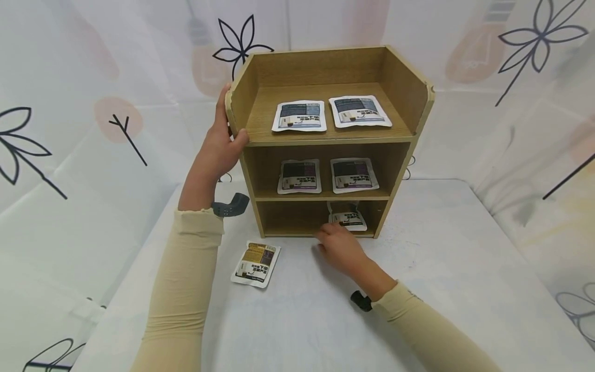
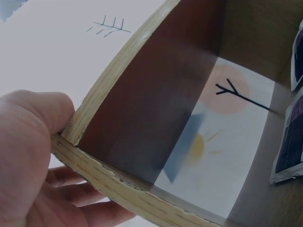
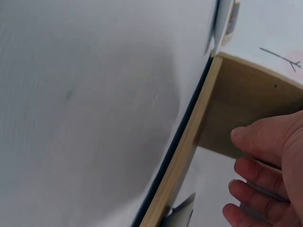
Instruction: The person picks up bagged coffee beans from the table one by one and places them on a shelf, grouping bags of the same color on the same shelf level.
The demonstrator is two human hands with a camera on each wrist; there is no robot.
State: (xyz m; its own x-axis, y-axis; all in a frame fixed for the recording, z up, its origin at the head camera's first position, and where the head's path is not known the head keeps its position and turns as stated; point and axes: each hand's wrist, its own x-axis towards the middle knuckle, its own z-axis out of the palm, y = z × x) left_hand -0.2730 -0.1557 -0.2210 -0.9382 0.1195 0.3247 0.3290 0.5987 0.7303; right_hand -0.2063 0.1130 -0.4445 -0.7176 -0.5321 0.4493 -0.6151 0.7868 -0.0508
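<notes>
A wooden shelf unit (image 1: 329,140) with three levels stands on the table. My left hand (image 1: 218,147) grips its upper left side panel, with the thumb in front and fingers behind, as the left wrist view also shows. My right hand (image 1: 341,247) is in front of the bottom level, beside a white packet (image 1: 355,221) lying there and partly hiding it. In the right wrist view its fingers (image 3: 258,177) are loosely bent with nothing between them. A packet with a brown and yellow label (image 1: 256,263) lies on the table left of the right hand.
Two blue-labelled packets (image 1: 299,115) lie on the top level and two purple-labelled packets (image 1: 299,176) on the middle one. The white table (image 1: 297,330) extends in front of the unit. A printed white curtain (image 1: 153,62) hangs behind and at both sides.
</notes>
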